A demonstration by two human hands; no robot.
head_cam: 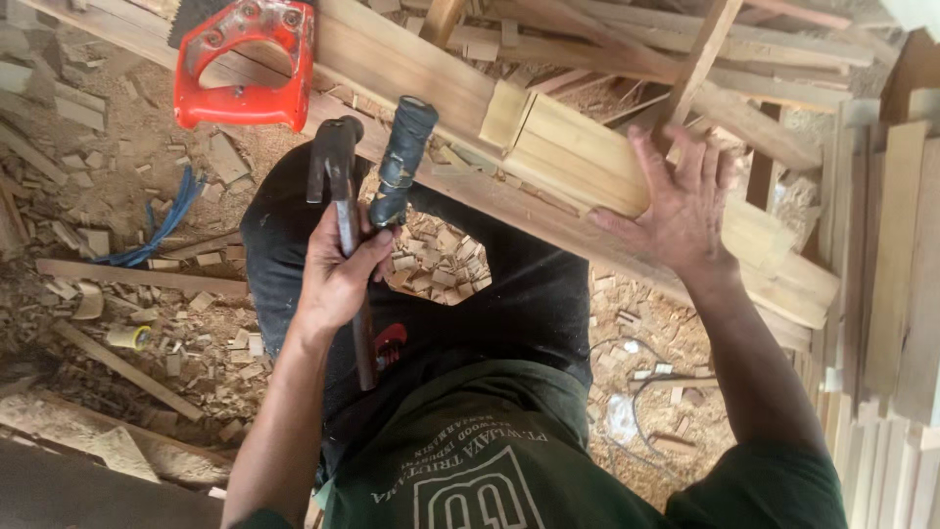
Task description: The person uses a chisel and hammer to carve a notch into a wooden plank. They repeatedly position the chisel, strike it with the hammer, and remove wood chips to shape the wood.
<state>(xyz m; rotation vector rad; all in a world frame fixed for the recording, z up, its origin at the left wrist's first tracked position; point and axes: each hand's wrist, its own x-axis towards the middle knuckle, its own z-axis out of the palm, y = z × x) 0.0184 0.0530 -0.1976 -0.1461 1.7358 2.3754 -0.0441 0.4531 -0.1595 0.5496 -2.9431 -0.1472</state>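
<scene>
- The long plank [431,78] runs slantwise across the scene, from upper left down to the right, above the person's knees.
- A short block of stacked slats [568,147] lies on the plank, about midway along it.
- The right hand [681,201] lies flat against the block's right end.
- The saw handle [247,64] rests on the plank's upper left part.
- The left hand [338,274] sits just below the plank, left of the block, gripping a hammer [338,186] and a chisel [399,162] whose tops reach the plank's near edge.
- Wood offcuts [441,264] litter the floor beneath the plank, between the knees.
- Upright boards [896,294] stand past the plank's right end.
</scene>
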